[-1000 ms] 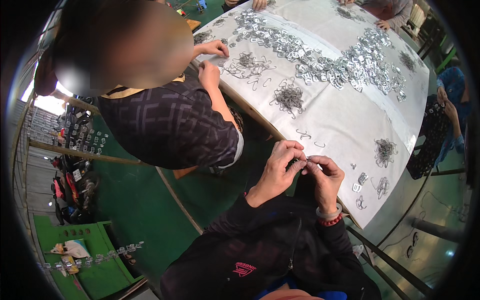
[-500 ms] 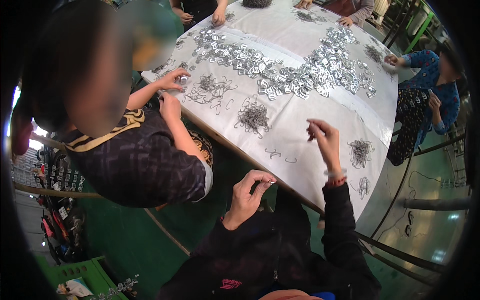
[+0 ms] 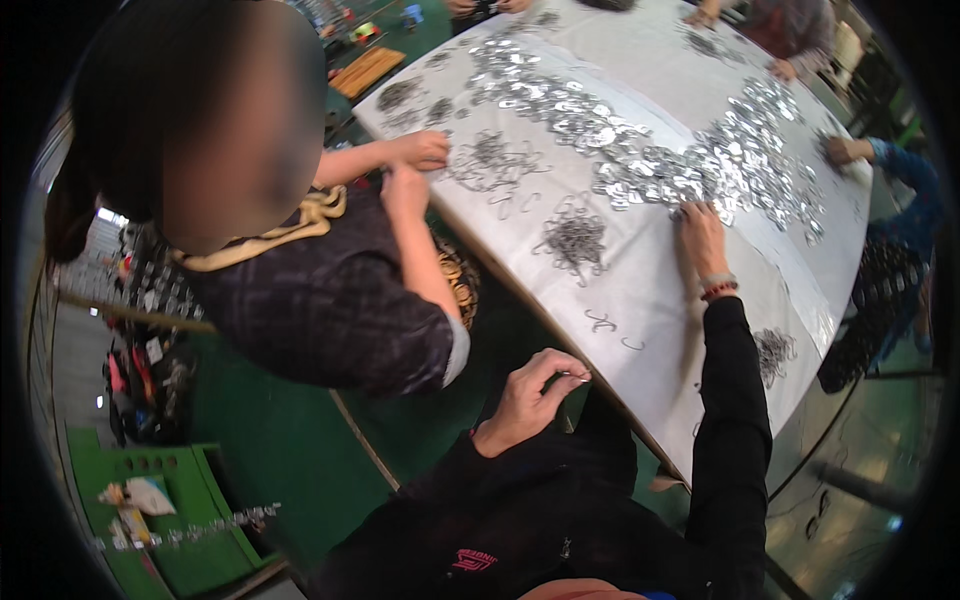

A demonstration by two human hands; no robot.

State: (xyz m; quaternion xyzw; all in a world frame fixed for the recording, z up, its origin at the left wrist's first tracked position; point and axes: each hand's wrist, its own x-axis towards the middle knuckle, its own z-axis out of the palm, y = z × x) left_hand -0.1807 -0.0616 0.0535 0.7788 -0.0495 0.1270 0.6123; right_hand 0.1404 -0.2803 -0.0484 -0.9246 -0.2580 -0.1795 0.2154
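Observation:
My left hand (image 3: 535,402) is raised just off the near table edge, thumb and forefinger pinched on a small shiny metal piece (image 3: 586,378) that mostly stays hidden. Stretched across the table, my right hand (image 3: 704,240) has its bent fingertips down at the near edge of a heap of flat silver metal buckles (image 3: 640,172). What lies under those fingertips is hidden. Between my hands and to the left sits a tangled pile of thin wire hooks (image 3: 574,240). A few loose hooks (image 3: 600,321) lie closer to the edge.
A co-worker in a dark shirt (image 3: 330,290) sits at my left, hands (image 3: 425,155) at the white-covered table (image 3: 640,370). Other people work along the far and right sides. Another hook pile (image 3: 772,355) lies right of my forearm. A green bench (image 3: 150,490) stands lower left.
My right hand has moved forward from above the near part of the table to the buckle heap. My left hand keeps its pinch. The view has shifted, and the co-worker's hands have come together.

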